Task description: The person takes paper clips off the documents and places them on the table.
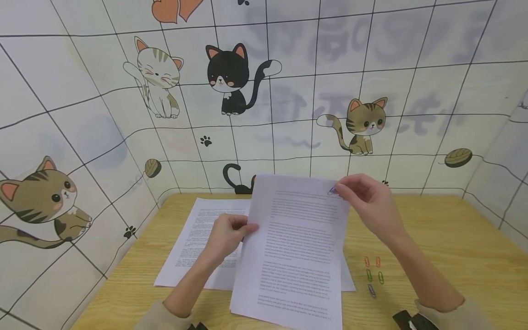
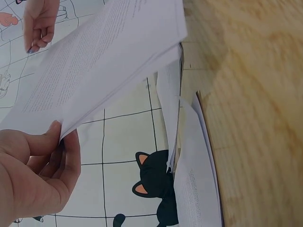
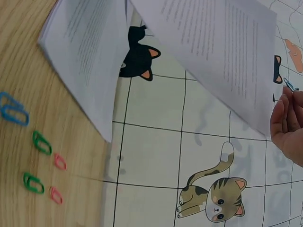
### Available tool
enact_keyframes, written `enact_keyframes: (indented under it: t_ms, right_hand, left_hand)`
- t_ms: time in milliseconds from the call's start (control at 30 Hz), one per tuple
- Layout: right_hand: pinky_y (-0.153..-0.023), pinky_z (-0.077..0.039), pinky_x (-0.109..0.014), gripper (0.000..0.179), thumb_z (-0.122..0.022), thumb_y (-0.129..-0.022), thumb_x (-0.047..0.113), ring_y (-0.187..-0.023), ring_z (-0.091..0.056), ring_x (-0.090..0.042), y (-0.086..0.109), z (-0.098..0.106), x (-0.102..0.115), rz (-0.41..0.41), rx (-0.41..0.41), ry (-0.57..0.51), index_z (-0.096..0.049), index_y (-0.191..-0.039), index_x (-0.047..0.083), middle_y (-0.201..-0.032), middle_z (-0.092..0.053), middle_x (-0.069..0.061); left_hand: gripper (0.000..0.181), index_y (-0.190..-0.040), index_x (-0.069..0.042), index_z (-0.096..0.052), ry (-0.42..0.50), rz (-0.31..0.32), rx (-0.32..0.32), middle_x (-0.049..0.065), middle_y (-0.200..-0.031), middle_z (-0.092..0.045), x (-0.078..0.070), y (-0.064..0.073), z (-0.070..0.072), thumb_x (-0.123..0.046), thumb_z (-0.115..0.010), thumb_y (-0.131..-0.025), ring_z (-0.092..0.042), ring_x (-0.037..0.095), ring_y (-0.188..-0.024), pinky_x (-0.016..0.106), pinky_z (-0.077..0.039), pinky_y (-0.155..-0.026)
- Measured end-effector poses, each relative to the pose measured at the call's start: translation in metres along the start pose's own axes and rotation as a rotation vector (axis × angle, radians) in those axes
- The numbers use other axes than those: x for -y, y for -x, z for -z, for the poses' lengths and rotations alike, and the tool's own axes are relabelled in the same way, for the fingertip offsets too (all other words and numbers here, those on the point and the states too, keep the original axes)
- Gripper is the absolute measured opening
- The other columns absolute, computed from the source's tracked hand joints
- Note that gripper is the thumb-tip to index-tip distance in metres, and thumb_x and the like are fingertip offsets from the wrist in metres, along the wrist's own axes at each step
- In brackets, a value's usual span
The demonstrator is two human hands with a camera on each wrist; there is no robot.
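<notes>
My left hand [image 1: 227,236] pinches the left edge of a few printed sheets [image 1: 297,247] between thumb and fingers, holding them raised and tilted above the table. In the left wrist view the sheets' edges spread slightly apart. My right hand [image 1: 369,201] is up by the sheets' top right corner, pinching a blue paper clip [image 1: 332,189] between thumb and fingertips. The right wrist view shows this paper clip [image 3: 289,84] sticking out beyond the fingertips. Whether it touches the paper I cannot tell.
More printed paper [image 1: 185,247] lies on the wooden table [image 1: 466,261] behind the raised sheets. To the right lie several loose paper clips: red clips [image 1: 377,262], green clips [image 1: 369,275] and a blue clip [image 1: 372,291]. A cat-patterned covering [image 1: 288,137] rises behind the table.
</notes>
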State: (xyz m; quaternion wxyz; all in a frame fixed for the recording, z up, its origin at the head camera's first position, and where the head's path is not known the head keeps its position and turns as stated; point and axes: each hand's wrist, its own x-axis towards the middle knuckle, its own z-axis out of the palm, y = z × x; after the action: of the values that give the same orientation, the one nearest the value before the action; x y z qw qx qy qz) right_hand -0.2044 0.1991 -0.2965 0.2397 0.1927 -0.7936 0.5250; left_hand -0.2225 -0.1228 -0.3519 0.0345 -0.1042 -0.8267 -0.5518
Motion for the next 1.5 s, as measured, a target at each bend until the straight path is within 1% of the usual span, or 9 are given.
enact_keyframes:
  t_ms: [167, 400, 533, 733, 833, 1000, 1200, 1367, 1500]
  right_hand:
    - [-0.082, -0.052, -0.016, 0.017, -0.067, -0.099, 0.014, -0.092, -0.070, -0.015, 0.007, 0.011, -0.011, -0.029, 0.051, 0.057, -0.069, -0.108, 0.000, -0.101, -0.072, -0.008]
    - [-0.073, -0.052, -0.018, 0.012, -0.068, -0.099, 0.015, -0.084, -0.069, -0.012, 0.018, 0.027, -0.022, -0.059, 0.155, 0.153, -0.070, -0.102, 0.004, -0.097, -0.072, -0.006]
    - [-0.070, -0.052, -0.021, 0.009, -0.068, -0.098, 0.014, -0.081, -0.068, -0.013, 0.026, 0.037, -0.029, -0.063, 0.225, 0.166, -0.071, -0.100, 0.006, -0.093, -0.073, -0.003]
    - [-0.073, -0.054, -0.023, 0.010, -0.068, -0.098, 0.016, -0.084, -0.069, -0.012, 0.038, 0.052, -0.041, -0.134, 0.295, 0.175, -0.070, -0.101, 0.007, -0.092, -0.073, 0.001]
    - [-0.072, -0.055, -0.024, 0.008, -0.069, -0.098, 0.014, -0.082, -0.070, -0.012, 0.044, 0.059, -0.047, -0.139, 0.330, 0.189, -0.070, -0.101, 0.007, -0.091, -0.073, 0.003]
    - [-0.070, -0.055, -0.024, 0.005, -0.070, -0.096, 0.010, -0.078, -0.069, -0.012, 0.055, 0.069, -0.059, -0.149, 0.425, 0.185, -0.070, -0.099, 0.007, -0.089, -0.073, 0.001]
    - [-0.070, -0.053, -0.024, 0.005, -0.067, -0.098, 0.013, -0.077, -0.067, -0.014, 0.070, 0.075, -0.072, -0.216, 0.559, 0.153, -0.069, -0.098, 0.008, -0.087, -0.072, -0.001]
    - [-0.065, -0.052, -0.025, 0.004, -0.068, -0.096, 0.007, -0.074, -0.064, -0.008, 0.079, 0.079, -0.083, -0.203, 0.637, 0.096, -0.068, -0.097, 0.011, -0.085, -0.071, 0.000]
    - [-0.057, -0.049, -0.025, 0.004, -0.068, -0.095, 0.005, -0.071, -0.058, -0.002, 0.084, 0.082, -0.090, -0.214, 0.710, 0.050, -0.067, -0.096, 0.009, -0.082, -0.068, 0.004]
  left_hand:
    - [0.006, -0.089, 0.000, -0.078, 0.002, -0.001, -0.002, 0.007, -0.076, -0.071, 0.001, -0.001, 0.000, -0.006, -0.076, -0.088, -0.060, 0.014, -0.067, 0.028, -0.049, -0.061]
    - [0.007, -0.089, 0.000, -0.078, 0.003, -0.005, -0.003, 0.006, -0.076, -0.072, 0.000, 0.000, 0.002, -0.007, -0.076, -0.088, -0.059, 0.014, -0.069, 0.026, -0.048, -0.062]
    - [0.008, -0.090, 0.000, -0.078, 0.011, 0.005, 0.002, 0.007, -0.077, -0.072, -0.002, 0.001, 0.003, -0.007, -0.076, -0.089, -0.060, 0.015, -0.069, 0.027, -0.048, -0.063]
    - [0.007, -0.091, 0.001, -0.078, 0.022, 0.020, 0.003, 0.007, -0.078, -0.072, -0.004, 0.001, 0.003, -0.006, -0.076, -0.089, -0.060, 0.015, -0.069, 0.027, -0.049, -0.064]
    - [0.007, -0.091, 0.001, -0.078, 0.021, 0.025, 0.001, 0.007, -0.078, -0.072, -0.005, 0.001, 0.003, -0.005, -0.076, -0.088, -0.060, 0.015, -0.069, 0.026, -0.049, -0.064]
    - [0.007, -0.092, 0.001, -0.078, 0.019, 0.027, 0.001, 0.007, -0.079, -0.072, -0.005, 0.002, 0.003, -0.006, -0.076, -0.089, -0.061, 0.015, -0.070, 0.027, -0.049, -0.064]
    - [0.009, -0.093, 0.000, -0.078, 0.021, 0.032, 0.003, 0.007, -0.079, -0.072, -0.005, 0.002, 0.003, -0.008, -0.076, -0.090, -0.061, 0.016, -0.070, 0.031, -0.051, -0.066]
    - [0.009, -0.093, 0.000, -0.078, 0.016, 0.029, 0.002, 0.007, -0.079, -0.073, -0.006, 0.003, 0.004, -0.008, -0.076, -0.090, -0.062, 0.016, -0.070, 0.034, -0.053, -0.066]
    - [0.009, -0.093, 0.001, -0.078, 0.026, 0.025, 0.004, 0.008, -0.079, -0.073, -0.007, 0.003, 0.004, -0.007, -0.076, -0.089, -0.062, 0.015, -0.070, 0.030, -0.051, -0.065]
